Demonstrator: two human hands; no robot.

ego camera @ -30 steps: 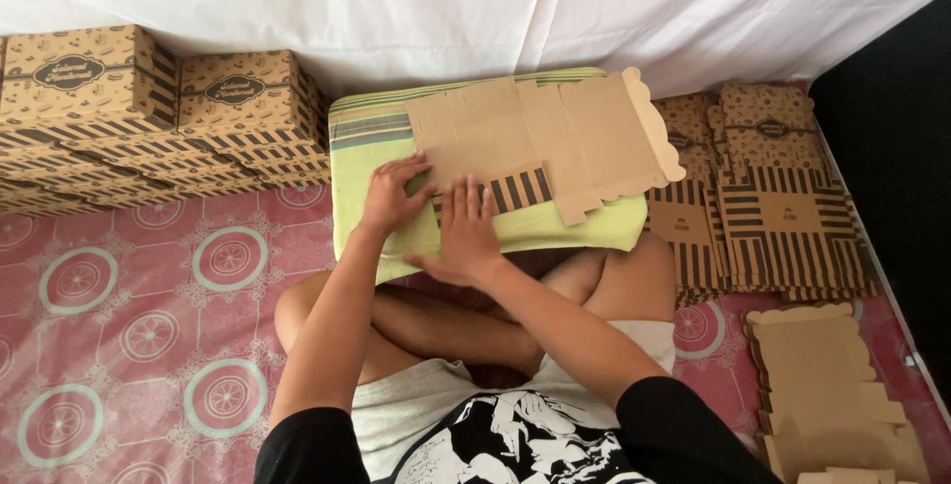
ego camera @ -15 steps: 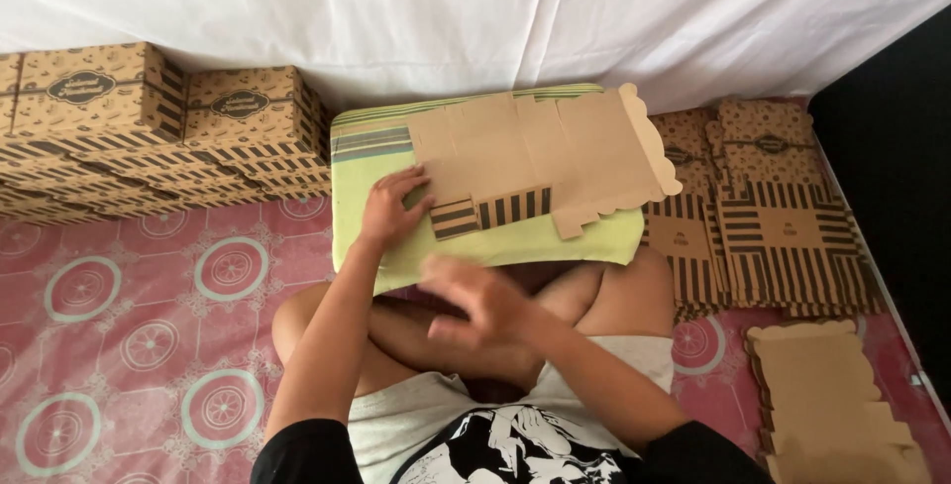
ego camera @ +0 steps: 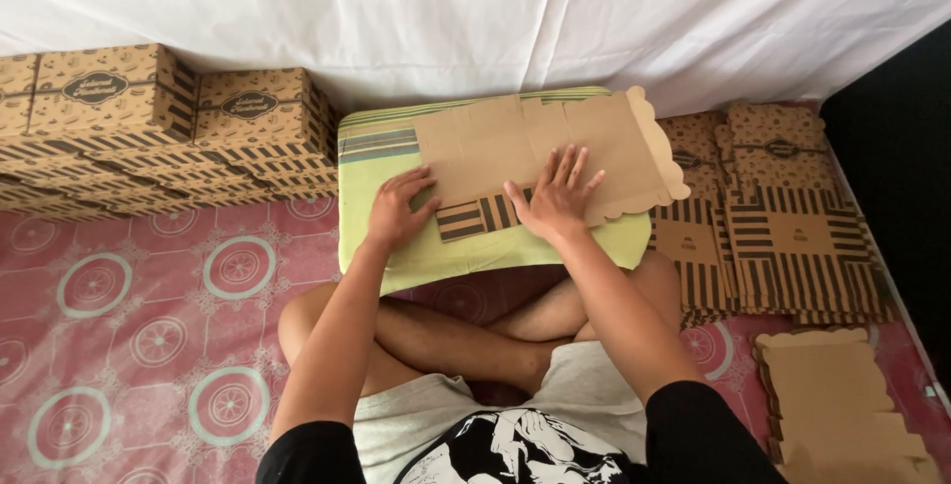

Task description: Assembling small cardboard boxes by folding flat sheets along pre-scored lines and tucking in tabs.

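White cloth (ego camera: 475, 18) hangs across the back, and a pink patterned floor mat (ego camera: 149, 325) covers the ground where the person sits cross-legged. Across the knees lies a green cushion (ego camera: 396, 246), and on it rests a flat, unfolded brown cardboard box blank (ego camera: 515, 142) with a scalloped edge at its right end and a striped flap at its lower edge.

Both hands lie flat on the blank, fingers spread and gripping nothing. The left hand (ego camera: 399, 212) presses near the blank's lower left corner, just beside the striped flap. The right hand (ego camera: 555, 197) presses with its palm down on the lower middle of the blank, touching the flap's right end. The two hands are apart, with the striped flap between them.

To the left, assembled brown boxes (ego camera: 158, 117) with striped sides stand stacked against the cloth. To the right, a pile of flat printed blanks (ego camera: 783, 236) lies on the mat, touching the cushion's right side. Plain brown blanks (ego camera: 842, 405) lie near the right knee.
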